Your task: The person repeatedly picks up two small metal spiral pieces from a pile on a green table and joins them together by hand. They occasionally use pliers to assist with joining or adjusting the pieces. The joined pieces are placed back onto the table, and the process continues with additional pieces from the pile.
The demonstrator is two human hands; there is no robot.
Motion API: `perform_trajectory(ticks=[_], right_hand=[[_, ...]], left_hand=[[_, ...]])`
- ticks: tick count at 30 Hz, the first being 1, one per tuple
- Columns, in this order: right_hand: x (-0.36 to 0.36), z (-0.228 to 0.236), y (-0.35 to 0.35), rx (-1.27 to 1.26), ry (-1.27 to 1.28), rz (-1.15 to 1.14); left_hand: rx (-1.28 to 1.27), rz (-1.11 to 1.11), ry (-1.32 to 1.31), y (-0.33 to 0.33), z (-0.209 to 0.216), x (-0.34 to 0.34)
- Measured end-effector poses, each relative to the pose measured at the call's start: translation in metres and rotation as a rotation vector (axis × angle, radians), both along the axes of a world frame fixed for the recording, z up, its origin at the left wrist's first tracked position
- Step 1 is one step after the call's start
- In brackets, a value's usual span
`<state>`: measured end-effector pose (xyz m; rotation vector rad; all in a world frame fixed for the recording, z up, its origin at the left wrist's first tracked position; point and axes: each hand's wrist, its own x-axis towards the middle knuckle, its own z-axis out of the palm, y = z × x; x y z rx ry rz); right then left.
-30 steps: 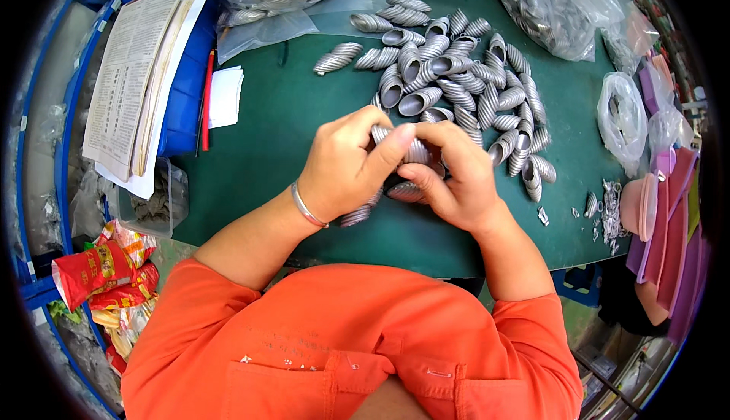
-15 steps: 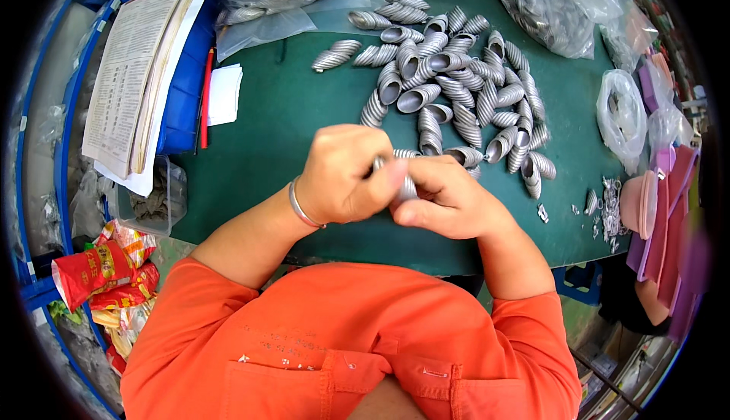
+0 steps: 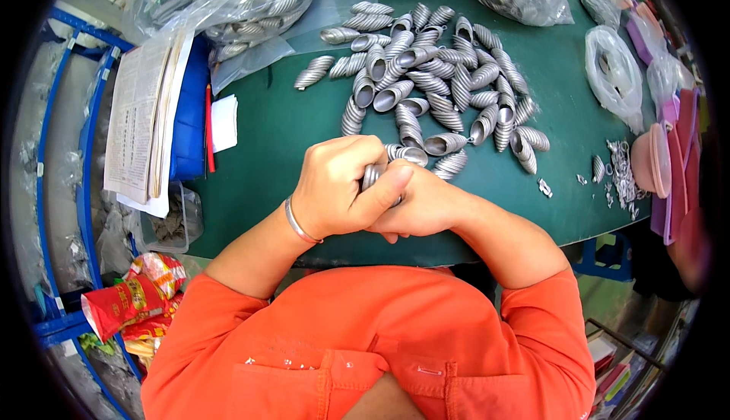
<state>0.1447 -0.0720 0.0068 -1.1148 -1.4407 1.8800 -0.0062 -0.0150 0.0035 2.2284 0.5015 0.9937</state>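
Observation:
My left hand [image 3: 338, 188], with a silver bangle [image 3: 299, 222] at its wrist, is wrapped round a grey spiral-ribbed metal tube [image 3: 372, 176]. Pressed against it from the other side, my right hand [image 3: 426, 199] has its fingers curled round the same tube. Only a little of the tube shows between my thumb and fingers; the rest is hidden. Just beyond my hands spreads a pile of similar hollow spiral-ribbed tubes [image 3: 460, 87], many with slanted open ends. The nearest of them lie close to my knuckles on the green tabletop [image 3: 274, 127].
Clear bags of tubes [image 3: 266, 28] stand at the back left and back right. Small metal hooks or chain pieces [image 3: 623, 173] lie at right beside a pink cup [image 3: 650, 163]. At left are a blue bin [image 3: 190, 116], papers [image 3: 141, 116], a red pencil [image 3: 210, 131] and a plastic box [image 3: 194, 218].
My right hand has closed in against my left, covering more of the tube. The view has shifted slightly, so the pile appears a little further left.

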Motion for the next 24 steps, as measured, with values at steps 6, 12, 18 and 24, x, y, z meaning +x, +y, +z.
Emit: perform_trajectory(ticks=[6,12,18,24], right_hand=[[-0.001,-0.006,-0.004,0.106,0.027,0.061],[-0.003,0.007,-0.008,0.273,-0.204,-0.194],[-0.011,-0.011,-0.011,0.651,-0.439,-0.384],[-0.012,-0.008,-0.003,0.609,-0.555,-0.307]], left_hand=[[0.182,-0.100,-0.105,0.001,0.007,0.002],[0.164,0.049,-0.089,-0.002,0.013,0.008],[0.159,0.033,-0.080,0.003,0.010,0.010],[0.154,0.062,-0.047,0.009,0.004,0.005]])
